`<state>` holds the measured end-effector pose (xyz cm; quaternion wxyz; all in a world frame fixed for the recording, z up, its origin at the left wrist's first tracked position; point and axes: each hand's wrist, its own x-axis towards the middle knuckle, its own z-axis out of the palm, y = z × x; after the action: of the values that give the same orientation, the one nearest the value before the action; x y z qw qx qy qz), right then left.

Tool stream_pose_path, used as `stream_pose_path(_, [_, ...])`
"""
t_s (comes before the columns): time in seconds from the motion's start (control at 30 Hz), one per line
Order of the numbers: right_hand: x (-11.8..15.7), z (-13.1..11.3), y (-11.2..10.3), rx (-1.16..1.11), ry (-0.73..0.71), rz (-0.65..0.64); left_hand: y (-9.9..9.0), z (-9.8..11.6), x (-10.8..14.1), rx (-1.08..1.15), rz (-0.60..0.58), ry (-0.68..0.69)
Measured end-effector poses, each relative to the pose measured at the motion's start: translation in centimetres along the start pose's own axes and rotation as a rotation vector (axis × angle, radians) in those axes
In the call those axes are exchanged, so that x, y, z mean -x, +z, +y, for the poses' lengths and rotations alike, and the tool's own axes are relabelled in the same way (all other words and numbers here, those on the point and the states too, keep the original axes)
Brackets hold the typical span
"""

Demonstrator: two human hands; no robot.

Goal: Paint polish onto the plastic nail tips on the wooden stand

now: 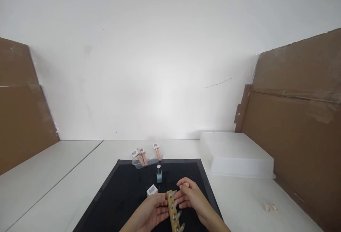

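At the near edge of the bench's black mat (128, 189), the left hand (151, 212) cups the wooden nail-tip stand (173, 212) from its side; the right hand (190, 197), fingers curled, pinches its far-end tip; teal polish bottle (159, 175) stands just beyond.

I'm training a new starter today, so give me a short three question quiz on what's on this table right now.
1. True or false: the mint bottle lies on its side.
2. What do the left hand and right hand hold between them? A) wooden strip with nail tips B) clear plastic bin C) small white box
3. What colour is the mat?

Key: 1 false, it stands upright; 2 A; 3 black.
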<state>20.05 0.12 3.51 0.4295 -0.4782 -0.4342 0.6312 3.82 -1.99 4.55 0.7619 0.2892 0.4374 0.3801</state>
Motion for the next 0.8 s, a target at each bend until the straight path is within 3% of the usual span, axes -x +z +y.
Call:
stream_pose_path(0.3, [0.3,-0.3,-0.2,-0.065,0.049,-0.056,-0.8,-0.3,-1.0,-0.134,-0.170,0.099])
stream_pose_path(0.63, [-0.1,-0.4,-0.5,-0.106,0.053,-0.064,-0.5,-0.4,-0.9,-0.146,-0.144,0.163])
stream_pose_path(0.8, [-0.2,-0.4,-0.5,-0.084,0.042,-0.059,-1.1,-1.0,-1.9,-0.173,-0.043,0.145])
